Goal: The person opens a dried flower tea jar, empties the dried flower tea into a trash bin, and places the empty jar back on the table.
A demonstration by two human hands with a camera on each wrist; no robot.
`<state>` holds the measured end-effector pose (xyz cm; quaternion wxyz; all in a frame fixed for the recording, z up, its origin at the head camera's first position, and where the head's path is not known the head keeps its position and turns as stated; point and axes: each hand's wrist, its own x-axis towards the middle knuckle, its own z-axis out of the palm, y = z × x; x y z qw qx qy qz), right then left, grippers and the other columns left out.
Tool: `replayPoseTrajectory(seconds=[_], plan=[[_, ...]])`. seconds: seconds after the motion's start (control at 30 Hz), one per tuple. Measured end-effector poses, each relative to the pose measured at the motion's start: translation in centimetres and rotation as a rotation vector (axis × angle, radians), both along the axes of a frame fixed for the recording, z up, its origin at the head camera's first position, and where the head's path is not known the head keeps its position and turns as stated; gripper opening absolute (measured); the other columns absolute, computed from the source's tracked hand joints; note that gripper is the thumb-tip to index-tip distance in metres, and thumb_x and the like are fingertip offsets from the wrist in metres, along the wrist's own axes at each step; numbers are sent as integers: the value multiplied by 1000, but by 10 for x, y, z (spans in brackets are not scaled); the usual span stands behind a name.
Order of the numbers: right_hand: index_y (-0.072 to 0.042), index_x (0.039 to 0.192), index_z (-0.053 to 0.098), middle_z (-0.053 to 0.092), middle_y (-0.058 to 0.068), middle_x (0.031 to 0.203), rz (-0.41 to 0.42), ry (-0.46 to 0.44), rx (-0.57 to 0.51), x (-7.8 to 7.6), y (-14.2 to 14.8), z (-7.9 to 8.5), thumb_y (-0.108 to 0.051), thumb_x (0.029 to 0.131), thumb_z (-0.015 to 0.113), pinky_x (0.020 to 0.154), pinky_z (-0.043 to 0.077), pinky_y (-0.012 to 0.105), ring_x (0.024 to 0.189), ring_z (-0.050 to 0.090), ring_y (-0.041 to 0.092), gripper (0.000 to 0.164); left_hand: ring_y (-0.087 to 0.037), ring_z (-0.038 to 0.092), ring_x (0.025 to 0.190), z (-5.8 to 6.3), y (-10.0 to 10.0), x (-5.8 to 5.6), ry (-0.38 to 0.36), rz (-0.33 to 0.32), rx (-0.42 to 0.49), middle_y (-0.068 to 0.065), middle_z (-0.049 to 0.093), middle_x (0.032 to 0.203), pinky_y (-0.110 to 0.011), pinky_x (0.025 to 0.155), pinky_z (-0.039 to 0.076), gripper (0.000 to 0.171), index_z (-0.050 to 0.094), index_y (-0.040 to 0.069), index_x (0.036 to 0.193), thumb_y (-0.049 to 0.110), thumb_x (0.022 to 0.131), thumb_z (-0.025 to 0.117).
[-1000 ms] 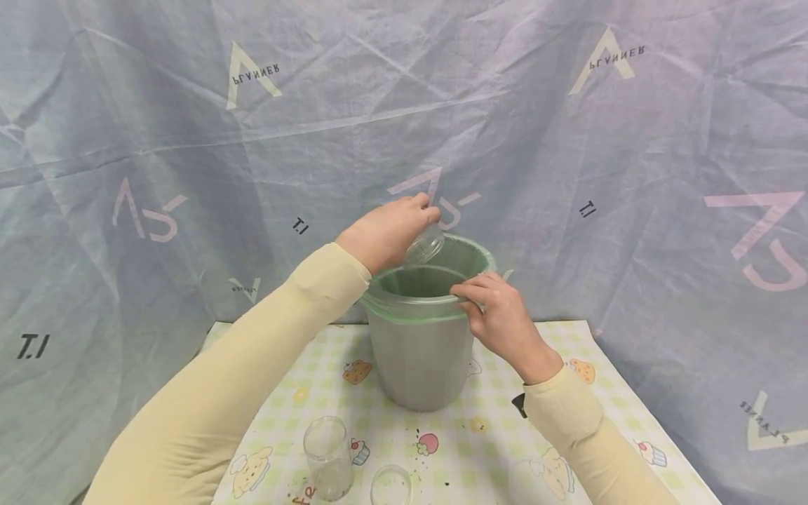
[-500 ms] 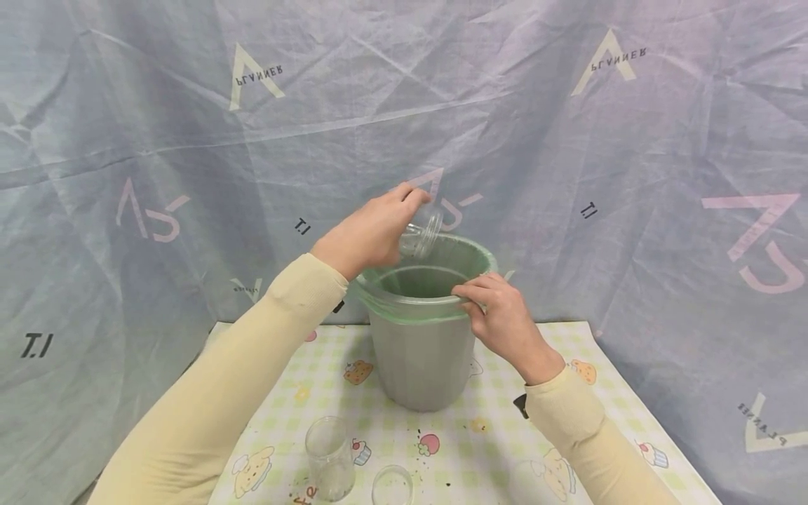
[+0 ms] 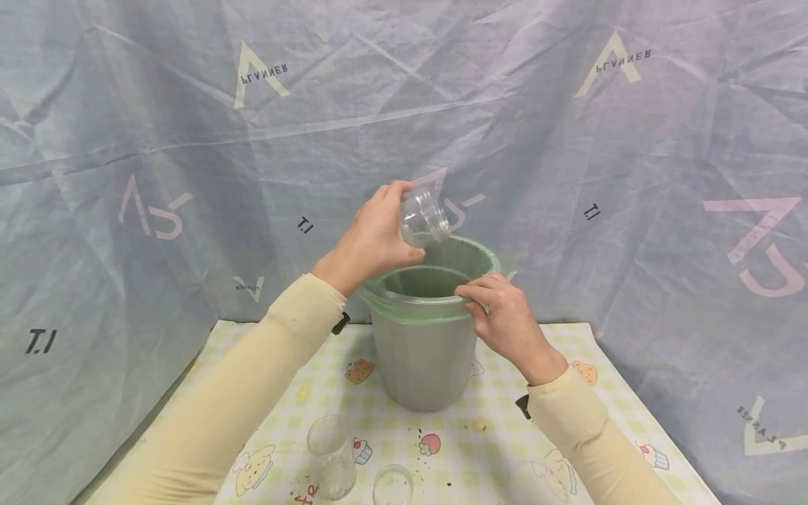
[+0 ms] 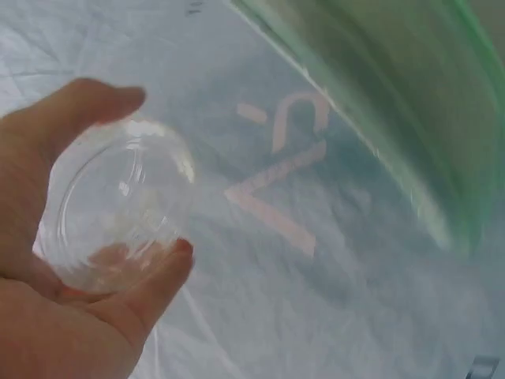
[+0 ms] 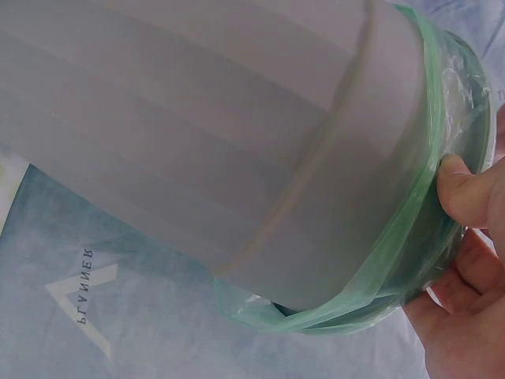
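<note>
My left hand (image 3: 377, 231) grips a clear plastic jar (image 3: 424, 216) above the trash can, its mouth tilted down to the right. In the left wrist view, thumb and fingers curl round the see-through jar (image 4: 122, 201). A grey trash can (image 3: 424, 365) stands on the table, lined with a green trash bag (image 3: 404, 310) folded over its rim. At the rim's right side, my right hand (image 3: 501, 315) pinches the edge, fingers over the top and thumb outside. The right wrist view shows that thumb (image 5: 465, 193) pressing on the bag.
Near the table's front stand a clear jar (image 3: 332, 459) and a low clear round piece (image 3: 393, 485). Dark crumbs are scattered on the checked tablecloth (image 3: 480, 463) around them. A grey printed curtain (image 3: 505, 140) hangs right behind the trash can.
My left hand has drawn back slightly left and turned, so the jar's side and mouth show more. The right hand stays on the rim.
</note>
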<state>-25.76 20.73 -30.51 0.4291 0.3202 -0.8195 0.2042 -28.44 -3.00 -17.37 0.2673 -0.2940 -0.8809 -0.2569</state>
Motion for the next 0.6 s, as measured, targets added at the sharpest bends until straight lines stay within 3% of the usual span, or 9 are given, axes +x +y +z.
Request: replayPoseTrajectory(seconds=[0.1, 0.23, 0.37, 0.6], plan=[[-6, 105, 81, 75, 7, 99, -1, 3, 2, 0, 0, 0, 9, 80, 82, 78, 57, 40, 95, 66, 27, 29, -24, 57, 122, -5, 3, 4, -8, -13, 144, -12, 57, 137, -38, 101, 50, 96, 44, 5, 147, 26, 66, 93], [-6, 105, 81, 76, 8, 100, -1, 1, 4, 0, 0, 0, 9, 80, 82, 77, 57, 40, 95, 67, 27, 29, -20, 60, 115, -10, 6, 10, -4, -28, 298, -9, 62, 129, -35, 96, 52, 95, 48, 8, 142, 33, 65, 96], [-6, 105, 81, 76, 9, 100, 0, 6, 7, 0, 0, -1, 9, 80, 83, 78, 58, 41, 95, 67, 28, 29, -17, 61, 112, -12, 9, 18, -43, -17, 379, -4, 62, 126, -34, 92, 53, 96, 48, 12, 143, 41, 66, 95], [-4, 105, 80, 76, 9, 100, 8, 23, 14, -1, 1, -1, 9, 79, 83, 77, 58, 41, 95, 67, 29, 29, -10, 59, 121, -19, 8, 28, -134, -21, 504, -1, 64, 131, -33, 94, 53, 94, 47, 17, 143, 51, 68, 92]])
